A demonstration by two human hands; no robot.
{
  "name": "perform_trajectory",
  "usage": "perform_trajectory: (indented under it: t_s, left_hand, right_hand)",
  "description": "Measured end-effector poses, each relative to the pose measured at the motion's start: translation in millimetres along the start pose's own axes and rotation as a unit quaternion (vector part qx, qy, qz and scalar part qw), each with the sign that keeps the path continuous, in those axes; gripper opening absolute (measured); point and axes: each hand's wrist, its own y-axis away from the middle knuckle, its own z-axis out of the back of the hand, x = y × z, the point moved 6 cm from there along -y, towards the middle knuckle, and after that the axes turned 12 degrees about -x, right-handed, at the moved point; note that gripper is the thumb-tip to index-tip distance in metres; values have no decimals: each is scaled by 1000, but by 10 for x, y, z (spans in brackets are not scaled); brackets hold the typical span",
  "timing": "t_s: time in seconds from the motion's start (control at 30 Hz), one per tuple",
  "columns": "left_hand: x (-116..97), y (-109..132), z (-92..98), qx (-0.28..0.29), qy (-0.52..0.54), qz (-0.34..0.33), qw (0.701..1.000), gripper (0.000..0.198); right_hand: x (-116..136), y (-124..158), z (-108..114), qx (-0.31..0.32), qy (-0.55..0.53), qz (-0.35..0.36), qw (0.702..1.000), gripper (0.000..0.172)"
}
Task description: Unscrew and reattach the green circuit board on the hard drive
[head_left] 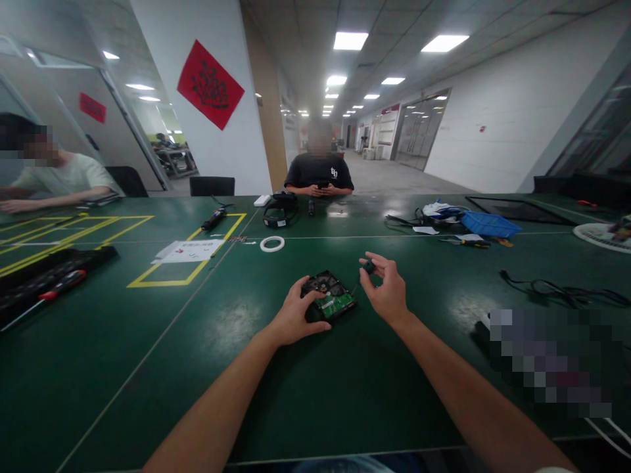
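Bench work: a person's left hand (293, 318) clamps a hard drive (329, 297), green circuit board up, against a dark green table (345, 401), with the fingers curled over its near-left edge. The drive lies mid-table, directly ahead of the person. The right hand (389, 292), just at the drive's 3 o'clock, is raised, and its thumb and fingertips pinch a small dark piece (369, 267) above the drive's 2 o'clock corner. What the piece is cannot be told.

From the drive, a white tape ring (272, 244) lies at 11 o'clock and a printed sheet (187, 250) inside a yellow outline at 10 o'clock. A red-handled screwdriver (62, 284) lies far out at 9 o'clock, a blue tray (489, 224) at 2 o'clock and black cables (557, 289) at 3 o'clock. A person in a black shirt (319, 172) sits across the table at 12 o'clock.
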Motion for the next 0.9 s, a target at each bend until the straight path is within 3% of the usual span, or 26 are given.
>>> perform_trajectory:
  t_s: [0.23, 0.43, 0.63, 0.73, 0.9]
  left_hand:
    - [2, -2, 1, 2, 1, 8, 1000, 74]
    - [-9, -6, 8, 2, 5, 4, 1000, 73]
    - [-10, -9, 0, -8, 2, -2, 1000, 73]
    - [-16, -7, 2, -9, 3, -5, 1000, 72]
    - [-11, -4, 5, -10, 6, -3, 1000, 71]
  right_hand:
    - [62, -28, 7, 26, 52, 51, 997, 29]
    - [28, -34, 19, 16, 31, 18, 999, 32]
    - [81, -46, 34, 32, 52, 36, 998, 27]
    - [64, -54, 36, 10, 52, 17, 998, 28]
    - [14, -22, -6, 9, 0, -8, 1000, 31]
